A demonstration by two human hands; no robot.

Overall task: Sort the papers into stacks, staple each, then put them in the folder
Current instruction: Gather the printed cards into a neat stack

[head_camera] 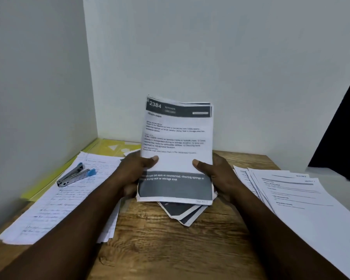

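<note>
A stack of printed sheets with dark header bands (178, 142) stands nearly upright over the middle of the wooden table (170, 245). My left hand (135, 170) grips its left edge and my right hand (214, 172) grips its right edge, thumbs on the front page. A few sheets of the same kind (182, 213) lie skewed under its lower edge. A silver stapler with blue ends (75, 174) rests on a pile of handwritten pages (55, 203) at the left. A yellow folder (101, 148) lies against the wall behind that pile.
A fanned pile of printed white sheets (295, 199) covers the table's right side and hangs past its edge. Pale walls close in at the left and back. A dark gap (343, 126) shows at the far right.
</note>
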